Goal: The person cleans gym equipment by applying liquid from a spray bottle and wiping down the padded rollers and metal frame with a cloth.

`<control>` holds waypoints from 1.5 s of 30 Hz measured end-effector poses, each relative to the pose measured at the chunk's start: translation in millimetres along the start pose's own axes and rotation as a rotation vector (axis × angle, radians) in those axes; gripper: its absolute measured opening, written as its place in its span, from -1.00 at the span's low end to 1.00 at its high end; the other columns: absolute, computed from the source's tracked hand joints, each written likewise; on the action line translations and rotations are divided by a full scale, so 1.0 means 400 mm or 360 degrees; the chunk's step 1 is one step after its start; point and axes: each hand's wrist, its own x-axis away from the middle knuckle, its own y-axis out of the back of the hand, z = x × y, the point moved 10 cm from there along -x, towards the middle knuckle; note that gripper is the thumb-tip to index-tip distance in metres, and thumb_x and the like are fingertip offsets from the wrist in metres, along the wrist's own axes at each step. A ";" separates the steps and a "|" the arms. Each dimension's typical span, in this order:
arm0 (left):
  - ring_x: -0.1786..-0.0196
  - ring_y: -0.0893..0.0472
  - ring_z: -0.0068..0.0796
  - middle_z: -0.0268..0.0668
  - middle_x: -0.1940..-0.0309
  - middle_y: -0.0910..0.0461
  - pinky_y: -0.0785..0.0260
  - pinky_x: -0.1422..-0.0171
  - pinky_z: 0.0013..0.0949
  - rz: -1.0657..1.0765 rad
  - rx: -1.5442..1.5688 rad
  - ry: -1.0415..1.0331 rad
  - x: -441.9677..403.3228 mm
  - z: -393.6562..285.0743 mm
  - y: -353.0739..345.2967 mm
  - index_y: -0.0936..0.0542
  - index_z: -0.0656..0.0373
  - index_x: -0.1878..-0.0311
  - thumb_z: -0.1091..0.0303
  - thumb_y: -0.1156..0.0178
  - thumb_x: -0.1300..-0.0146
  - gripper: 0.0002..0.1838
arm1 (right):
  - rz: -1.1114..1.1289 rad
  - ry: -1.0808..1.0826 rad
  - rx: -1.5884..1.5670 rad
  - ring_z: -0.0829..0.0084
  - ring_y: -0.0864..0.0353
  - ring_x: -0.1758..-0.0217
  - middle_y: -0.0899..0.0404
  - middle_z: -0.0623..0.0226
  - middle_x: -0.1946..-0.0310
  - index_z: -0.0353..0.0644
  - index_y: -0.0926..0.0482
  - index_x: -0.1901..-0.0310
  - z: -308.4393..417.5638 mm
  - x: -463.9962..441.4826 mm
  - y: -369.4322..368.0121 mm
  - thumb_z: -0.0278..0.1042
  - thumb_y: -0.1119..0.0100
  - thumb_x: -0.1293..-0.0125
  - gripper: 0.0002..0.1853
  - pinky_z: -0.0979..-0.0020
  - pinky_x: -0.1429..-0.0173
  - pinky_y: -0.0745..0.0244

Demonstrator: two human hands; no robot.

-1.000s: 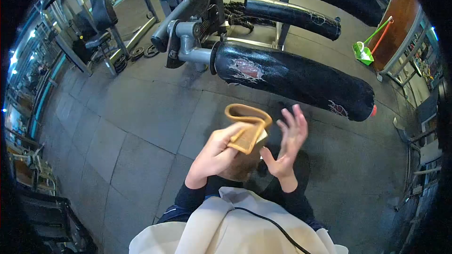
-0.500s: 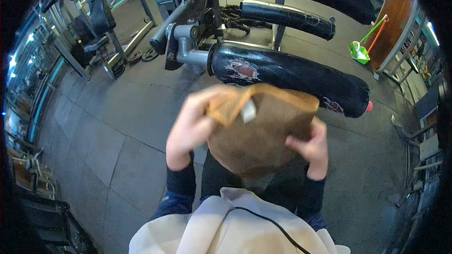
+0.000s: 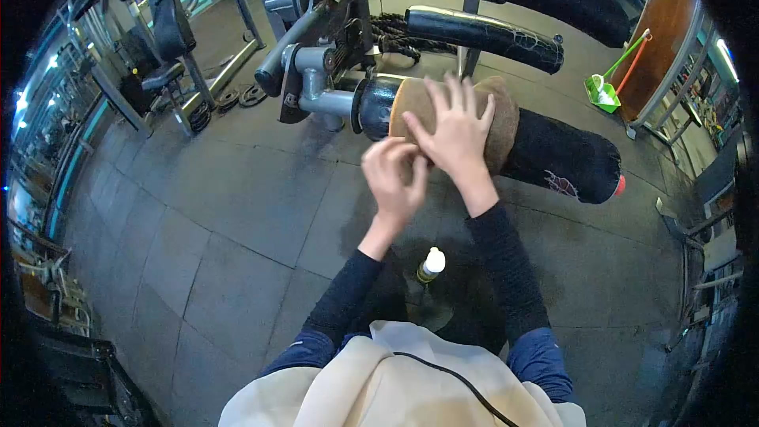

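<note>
A brown cloth with an orange edge lies over the torn black padded roller of a gym machine. My right hand rests on top of it, fingers spread and holding nothing. Beside it, at the cloth's near left edge, my left hand has its fingers curled in, seemingly pinching the edge; its fingertips are slightly blurred. The roller's large tear is hidden under the cloth, while a smaller tear shows near its right end.
A white-capped bottle stands on the floor close to my legs. Further rollers sit beyond the covered one. A green dustpan is at the far right, weight plates and a bench at the left.
The brown cloth has gone from being held up between both hands to lying over the roller. My right hand has moved left and forward onto it. The bottle has come into view.
</note>
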 end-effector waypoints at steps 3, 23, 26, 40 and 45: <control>-0.39 -0.16 0.06 0.04 -0.31 -0.16 0.03 -0.40 0.06 0.0305 -0.0063 -0.0169 0.046 -0.018 -0.107 -0.22 0.20 -0.29 0.44 -0.27 0.06 -0.24 | -0.0057 0.0026 -0.0008 0.16 -0.28 -0.29 -0.42 0.21 -0.13 -0.01 -0.48 -0.13 -0.010 0.013 -0.008 0.11 0.01 -0.26 -0.49 -0.09 -0.34 -0.03; -0.23 -0.38 -0.09 -0.14 -0.12 -0.42 -0.23 -0.26 -0.12 0.0982 0.0927 -0.0459 0.381 -0.260 -0.234 -0.47 0.09 -0.09 0.42 -0.23 0.12 -0.44 | 0.0366 0.0054 0.0158 0.13 -0.19 -0.38 -0.28 0.17 -0.27 -0.06 -0.31 -0.27 -0.412 0.167 0.275 0.05 -0.37 0.12 -0.14 0.09 -0.43 0.00; -0.13 -0.42 -0.03 -0.07 -0.06 -0.41 -0.30 -0.14 -0.08 0.1108 0.0313 0.0294 0.599 0.032 -0.136 -0.38 0.18 -0.13 0.48 -0.19 0.19 -0.36 | 0.0398 0.0165 0.0162 0.13 -0.20 -0.37 -0.29 0.19 -0.26 -0.06 -0.29 -0.28 -0.400 0.155 0.233 0.05 -0.52 0.42 0.08 0.07 -0.44 0.00; -0.15 -0.48 -0.04 -0.01 -0.09 -0.47 -0.33 -0.22 -0.13 0.1670 0.0746 0.1258 0.966 0.178 -0.314 -0.21 0.07 -0.31 0.34 -0.46 0.19 -0.08 | 0.0425 0.0215 -0.0118 0.13 -0.44 -0.11 -0.45 0.07 0.01 -0.34 -0.42 -0.08 0.033 -0.061 -0.039 0.48 -0.32 0.29 0.05 0.13 -0.24 -0.28; -0.01 -0.57 -0.02 -0.07 -0.02 -0.53 -0.41 -0.10 -0.13 0.1729 0.0855 0.1419 1.012 0.180 -0.271 -0.13 0.00 -0.33 0.39 -0.42 0.11 -0.08 | 0.0796 0.0167 -0.0379 0.02 -0.65 0.29 -0.61 -0.09 0.38 -0.32 -0.67 0.36 0.191 -0.197 -0.224 0.42 -0.11 0.03 -0.25 0.21 0.14 -0.57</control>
